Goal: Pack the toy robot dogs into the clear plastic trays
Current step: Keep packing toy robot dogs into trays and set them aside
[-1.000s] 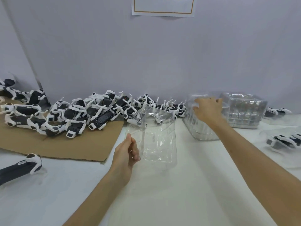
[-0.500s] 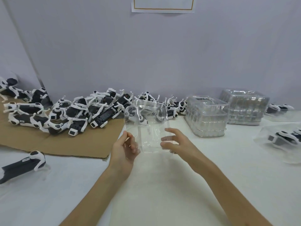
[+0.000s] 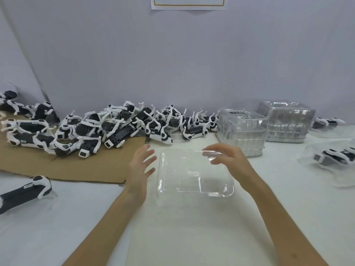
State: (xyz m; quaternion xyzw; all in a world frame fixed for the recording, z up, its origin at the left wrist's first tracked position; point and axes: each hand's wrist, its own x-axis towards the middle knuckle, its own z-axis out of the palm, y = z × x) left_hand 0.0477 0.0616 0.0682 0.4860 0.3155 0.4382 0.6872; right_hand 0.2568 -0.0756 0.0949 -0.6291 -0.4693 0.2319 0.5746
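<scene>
A clear plastic tray (image 3: 194,175) lies flat on the white table in front of me. My left hand (image 3: 141,167) hovers just off its left edge, fingers spread and holding nothing. My right hand (image 3: 228,162) is at the tray's far right corner and pinches the rim between bent fingers and thumb. A big pile of black-and-white toy robot dogs (image 3: 115,127) lies at the back left, partly on a sheet of brown cardboard (image 3: 80,167). One single dog (image 3: 23,194) lies at the near left.
Two stacks of clear trays (image 3: 243,131) (image 3: 288,121) stand at the back right. Dogs in clear packaging (image 3: 334,158) lie at the right edge, more behind them (image 3: 326,121). A grey wall closes off the back of the table.
The tray came down from upright in both hands to flat on the table. My left hand let go of it and opened. My right hand moved to its far right corner.
</scene>
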